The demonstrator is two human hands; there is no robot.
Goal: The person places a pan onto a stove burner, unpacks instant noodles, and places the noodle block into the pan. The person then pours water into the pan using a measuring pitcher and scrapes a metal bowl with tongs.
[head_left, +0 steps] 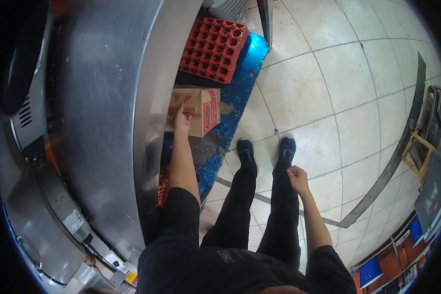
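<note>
My left hand (182, 120) is over a cardboard box (193, 105) with a red printed side. One finger is stretched out along the box top; whether it touches is hard to tell, and the other fingers are partly hidden. The box rests on a low shelf with a worn blue covering (247, 73). Beyond the box lies a red egg tray (213, 49) with rows of round hollows. My right hand (298, 179) hangs in front of my right leg, its fingers curled in with nothing visible in them.
A steel counter (100, 98) runs along the left, above the shelf. Appliances (68, 215) stand along its far side. More red tray (162, 188) shows under my left arm. Pale floor tiles (323, 93) lie ahead; a wooden frame (417, 156) and shelves stand at right.
</note>
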